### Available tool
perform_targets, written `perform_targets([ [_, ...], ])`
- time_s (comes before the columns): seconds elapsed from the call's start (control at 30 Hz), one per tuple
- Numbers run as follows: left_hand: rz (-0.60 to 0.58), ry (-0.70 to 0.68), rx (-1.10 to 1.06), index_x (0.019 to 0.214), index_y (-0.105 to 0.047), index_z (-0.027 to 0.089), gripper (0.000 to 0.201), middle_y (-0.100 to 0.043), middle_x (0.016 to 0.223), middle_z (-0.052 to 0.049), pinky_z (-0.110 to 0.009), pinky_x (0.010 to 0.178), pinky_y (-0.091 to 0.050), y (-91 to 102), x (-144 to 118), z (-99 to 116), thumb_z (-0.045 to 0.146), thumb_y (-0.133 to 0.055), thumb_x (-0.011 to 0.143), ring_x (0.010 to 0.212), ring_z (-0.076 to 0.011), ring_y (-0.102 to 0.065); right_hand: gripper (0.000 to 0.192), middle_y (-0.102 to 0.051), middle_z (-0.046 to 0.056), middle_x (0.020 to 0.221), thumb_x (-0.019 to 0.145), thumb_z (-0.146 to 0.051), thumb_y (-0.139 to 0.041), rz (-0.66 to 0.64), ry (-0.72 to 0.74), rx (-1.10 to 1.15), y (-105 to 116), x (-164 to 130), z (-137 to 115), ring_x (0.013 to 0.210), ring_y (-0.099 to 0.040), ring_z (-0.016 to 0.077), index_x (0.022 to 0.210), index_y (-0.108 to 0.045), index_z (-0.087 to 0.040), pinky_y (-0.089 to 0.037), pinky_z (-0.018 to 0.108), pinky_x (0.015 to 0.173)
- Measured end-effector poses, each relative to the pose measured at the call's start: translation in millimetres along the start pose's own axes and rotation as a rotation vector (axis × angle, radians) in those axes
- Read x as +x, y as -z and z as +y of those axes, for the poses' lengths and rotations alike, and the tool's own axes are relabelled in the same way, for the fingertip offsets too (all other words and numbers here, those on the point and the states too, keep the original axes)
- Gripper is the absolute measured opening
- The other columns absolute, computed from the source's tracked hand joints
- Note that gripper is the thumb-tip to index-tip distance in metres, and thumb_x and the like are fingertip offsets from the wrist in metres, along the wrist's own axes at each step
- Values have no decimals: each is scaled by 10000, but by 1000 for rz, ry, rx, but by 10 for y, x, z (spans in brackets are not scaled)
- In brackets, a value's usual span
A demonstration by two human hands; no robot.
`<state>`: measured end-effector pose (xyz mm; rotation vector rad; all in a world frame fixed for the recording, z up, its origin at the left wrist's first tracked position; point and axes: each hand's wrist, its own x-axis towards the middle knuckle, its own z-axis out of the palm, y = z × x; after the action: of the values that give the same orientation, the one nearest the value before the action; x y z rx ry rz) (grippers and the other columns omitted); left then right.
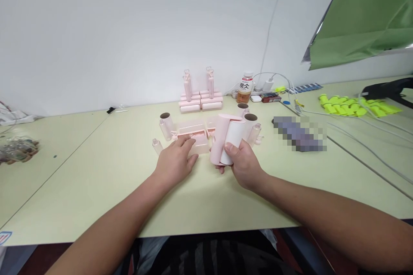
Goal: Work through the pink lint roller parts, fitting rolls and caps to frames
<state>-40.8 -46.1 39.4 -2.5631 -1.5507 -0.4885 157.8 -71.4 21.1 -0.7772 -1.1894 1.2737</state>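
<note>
— While our right hand grips the white roll with its pink cover above the bench, where's the left?
— Our left hand lies flat, fingers loose, on the clear pink case. Finished rollers are stacked behind; spare tubes remain unassembled

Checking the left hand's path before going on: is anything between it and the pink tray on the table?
Nothing visible. The left hand already rests its fingertips on the pink tray. The right hand holds the white roll off to the side.
</note>
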Motion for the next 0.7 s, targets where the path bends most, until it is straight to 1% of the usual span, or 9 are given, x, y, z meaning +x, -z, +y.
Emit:
perform_targets([
  [0.1, -14, 20, -21, 1290, -564, 223, 399, -566, 1394, -67, -355, 801, -573, -35, 8, -18, 302, -563, 899, 1105, -247, -647, 423, -612, -5, 647, 838, -565, -641, -15, -14, 8, -12, 0, 1, 511, -584, 157, 972, -496, -191, -485, 262, 404],
  [0.2, 52, -26, -104, 1238, -593, 210, 340, -621, 1311, -81, -343, 746, -568, -51, -2, -14, 310, -528, 919, 1046, -244, -668, 406, -611, 3, 667, 855, -551, -627, -44, -18, 20, -12, -4, 2, 524, -584, 159, 980, -503, -185, -484, 267, 414],
  [0.3, 228, -117, -231, 1140, -625, 206, 256, -697, 1098, -72, -311, 714, -548, 1, -20, -16, 299, -500, 937, 932, -209, -679, 412, -610, 11, 685, 857, -558, -621, -46, -30, 12, -10, -7, -3, 528, -581, 159, 983, -511, -181, -479, 272, 419],
  [0.37, 376, -139, -264, 1098, -630, 210, 222, -696, 989, -69, -307, 730, -534, 96, -23, -50, 289, -519, 923, 870, -197, -663, 420, -613, 16, 708, 851, -560, -629, -37, -28, 9, -12, -8, -8, 532, -581, 157, 988, -508, -182, -480, 274, 422],
  [0.47, 516, -4, -143, 1152, -600, 199, 306, -641, 1048, -110, -392, 879, -494, 304, -3, -167, 315, -587, 869, 989, -257, -605, 421, -615, 21, 739, 840, -548, -649, -32, -19, 23, -16, -9, -16, 537, -582, 151, 986, -503, -181, -483, 271, 423],
  [0.53, 463, 187, -68, 1234, -537, 185, 487, -582, 1156, -146, -477, 948, -445, 434, 19, -281, 399, -646, 810, 1116, -325, -536, 415, -612, 22, 745, 841, -542, -650, -38, -24, 28, -17, -13, -17, 540, -583, 149, 984, -506, -180, -483, 271, 425],
  [0.57, 383, 285, -85, 1262, -500, 182, 573, -559, 1191, -155, -494, 932, -448, 484, 29, -344, 449, -662, 782, 1133, -342, -520, 413, -611, 22, 747, 842, -540, -648, -41, -26, 28, -17, -16, -17, 542, -583, 150, 984, -508, -179, -482, 271, 426],
  [0.63, 144, 425, -222, 1267, -448, 191, 650, -546, 1218, -148, -457, 831, -492, 546, 41, -473, 527, -660, 753, 1078, -326, -555, 414, -614, 24, 754, 843, -541, -644, -41, -24, 26, -16, -21, -13, 545, -583, 151, 992, -509, -179, -479, 270, 426],
  [0.7, -100, 458, -380, 1218, -443, 207, 606, -558, 1216, -124, -377, 725, -509, 565, 46, -596, 538, -645, 753, 971, -269, -605, 418, -620, 26, 763, 845, -546, -640, -37, -19, 22, -13, -26, -9, 543, -580, 149, 998, -506, -182, -477, 270, 425],
])
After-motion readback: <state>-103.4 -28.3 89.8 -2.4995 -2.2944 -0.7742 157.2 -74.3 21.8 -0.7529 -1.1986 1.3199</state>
